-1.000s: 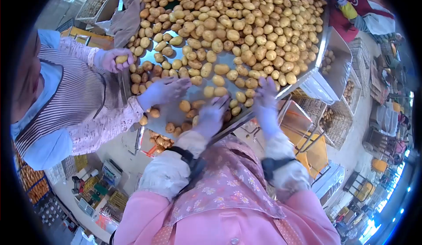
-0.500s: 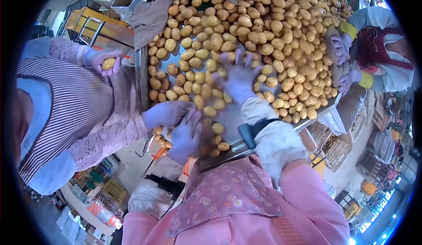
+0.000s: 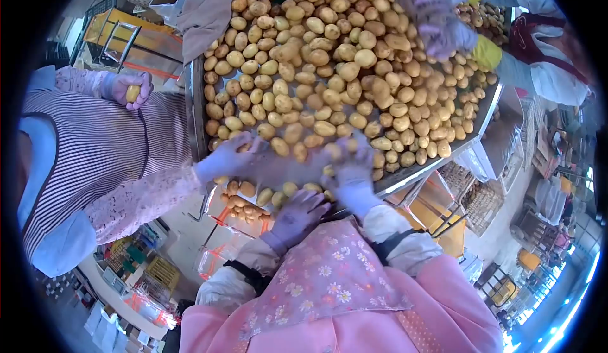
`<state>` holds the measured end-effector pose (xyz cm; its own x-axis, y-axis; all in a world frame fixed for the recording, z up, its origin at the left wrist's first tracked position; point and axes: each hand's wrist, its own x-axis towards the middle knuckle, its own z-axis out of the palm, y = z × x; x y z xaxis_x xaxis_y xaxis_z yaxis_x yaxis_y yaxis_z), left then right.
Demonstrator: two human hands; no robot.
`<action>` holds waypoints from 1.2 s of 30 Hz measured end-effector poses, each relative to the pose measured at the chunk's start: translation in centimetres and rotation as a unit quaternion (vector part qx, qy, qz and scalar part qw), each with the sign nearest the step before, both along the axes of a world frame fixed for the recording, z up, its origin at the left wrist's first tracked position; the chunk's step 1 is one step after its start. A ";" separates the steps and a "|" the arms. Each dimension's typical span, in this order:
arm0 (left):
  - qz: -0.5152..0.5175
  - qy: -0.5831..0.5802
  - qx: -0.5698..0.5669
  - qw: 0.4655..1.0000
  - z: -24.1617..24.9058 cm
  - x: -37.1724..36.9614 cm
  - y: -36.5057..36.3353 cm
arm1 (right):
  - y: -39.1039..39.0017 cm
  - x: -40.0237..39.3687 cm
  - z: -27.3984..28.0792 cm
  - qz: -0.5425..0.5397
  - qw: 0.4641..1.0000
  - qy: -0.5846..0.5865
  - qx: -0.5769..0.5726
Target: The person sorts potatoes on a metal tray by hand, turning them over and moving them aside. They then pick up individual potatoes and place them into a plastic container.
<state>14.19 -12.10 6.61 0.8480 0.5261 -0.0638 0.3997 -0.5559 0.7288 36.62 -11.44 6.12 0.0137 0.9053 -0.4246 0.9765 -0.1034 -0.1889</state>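
Yellow-brown potatoes [image 3: 364,58] cover a metal-edged sorting table [image 3: 197,103]. My left hand [image 3: 299,215], in a pale purple glove, is at the near edge with fingers stretched out beside a short row of potatoes [image 3: 278,198]. My right hand [image 3: 353,174], gloved alike, lies over the near side of the heap. Its fingers are apart, bent over and touching potatoes, and blurred by motion. Left of my hands, a co-worker's gloved hand [image 3: 231,157] reaches onto the table; that person's other hand [image 3: 132,91] holds one potato [image 3: 132,93].
Across on the right, another co-worker's two gloved hands [image 3: 437,20] are on the heap. A grey cloth [image 3: 206,20] hangs over the table's left corner. Potatoes lie in a bag [image 3: 244,208] below the near edge. Baskets [image 3: 484,204] stand on the floor at right.
My right hand has drawn back toward me, with potatoes shifting nearer. My left hand has moved right along the near edge. The right co-worker's hands now reach over the heap.
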 end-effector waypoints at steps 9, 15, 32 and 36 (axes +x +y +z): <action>0.097 0.167 0.114 0.975 -1.0 -12.3 1.4 | 2.9 7.6 -0.7 0.042 0.971 0.044 0.231; 0.322 -0.044 0.006 0.946 -0.1 -3.0 9.0 | 13.6 -1.0 0.9 0.000 0.983 0.003 0.186; 0.287 0.161 -0.009 0.944 -2.1 -9.1 0.9 | 2.0 4.1 0.3 0.130 0.981 0.133 -0.057; 0.328 0.139 0.129 0.926 0.7 -7.0 7.6 | 11.5 3.2 2.6 -0.055 0.987 0.042 0.145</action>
<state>7.16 -4.49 7.31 0.3112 0.9498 -0.0318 0.8644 -0.2690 0.4248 39.81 0.06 8.75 0.0938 0.9839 -0.1521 0.9422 -0.1370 -0.3056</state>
